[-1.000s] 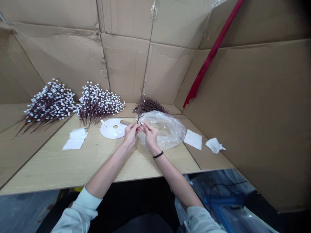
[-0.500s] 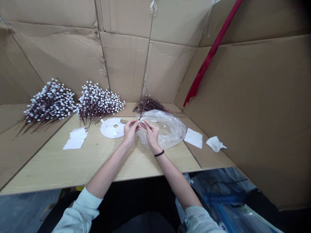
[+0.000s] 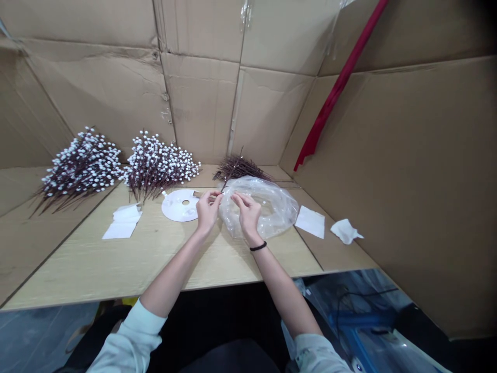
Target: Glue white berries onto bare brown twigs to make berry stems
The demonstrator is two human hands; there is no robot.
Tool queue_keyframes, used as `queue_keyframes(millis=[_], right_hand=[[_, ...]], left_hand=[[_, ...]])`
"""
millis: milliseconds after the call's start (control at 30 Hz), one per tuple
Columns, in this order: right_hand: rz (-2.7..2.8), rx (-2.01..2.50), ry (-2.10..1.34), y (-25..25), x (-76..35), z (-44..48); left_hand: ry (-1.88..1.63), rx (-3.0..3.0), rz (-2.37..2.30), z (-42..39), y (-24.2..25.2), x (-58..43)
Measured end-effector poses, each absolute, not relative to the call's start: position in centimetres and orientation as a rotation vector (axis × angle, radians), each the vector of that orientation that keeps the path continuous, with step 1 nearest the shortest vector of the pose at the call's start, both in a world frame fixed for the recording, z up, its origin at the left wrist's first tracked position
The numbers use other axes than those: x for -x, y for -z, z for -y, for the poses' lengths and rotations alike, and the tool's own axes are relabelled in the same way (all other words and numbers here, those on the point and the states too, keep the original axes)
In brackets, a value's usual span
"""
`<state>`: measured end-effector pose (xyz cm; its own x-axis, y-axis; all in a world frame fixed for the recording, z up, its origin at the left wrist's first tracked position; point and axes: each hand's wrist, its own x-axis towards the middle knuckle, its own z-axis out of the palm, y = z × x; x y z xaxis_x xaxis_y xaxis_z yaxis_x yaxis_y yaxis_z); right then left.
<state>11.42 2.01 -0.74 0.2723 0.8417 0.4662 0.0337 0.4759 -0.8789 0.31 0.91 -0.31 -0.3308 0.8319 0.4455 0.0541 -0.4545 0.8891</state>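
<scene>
Over the left edge of the clear plastic bag (image 3: 286,210), a thin dark twig (image 3: 225,183) leans out from the left hand (image 3: 208,206), which is closed on its lower end. Its long axis goes up and away from the person, inclined a little to the right, so its upper part is seen against the pile of dark twigs (image 3: 252,168) behind. The left hand is thus the nearer one, being in contact; the right hand (image 3: 249,211) is just beside, to the right of the lower end, with a small gap between. Its thumb and forefinger are brought near each other, but at this size I cannot tell whether they pinch something. The white disc (image 3: 173,208) lies left of the left hand.
</scene>
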Motion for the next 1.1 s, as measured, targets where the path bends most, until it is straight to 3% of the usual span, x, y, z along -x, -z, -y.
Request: queue_keyframes(millis=[133, 367, 1100], right_hand=[[1.314, 0.951, -0.527, 0.36, -11.49, -1.66], [1.137, 0.836, -0.761, 0.26, -10.78, -1.39], [1.144, 0.705, -0.817, 0.15, -10.63, -0.98]], left_hand=[[-1.88, -1.573, -1.303, -0.79, 0.39, -0.33], [-1.913, -1.721, -1.361, -0.75, 0.65, -0.35], [-1.958, -2.159, -1.368, -0.18, 0.93, -0.29]])
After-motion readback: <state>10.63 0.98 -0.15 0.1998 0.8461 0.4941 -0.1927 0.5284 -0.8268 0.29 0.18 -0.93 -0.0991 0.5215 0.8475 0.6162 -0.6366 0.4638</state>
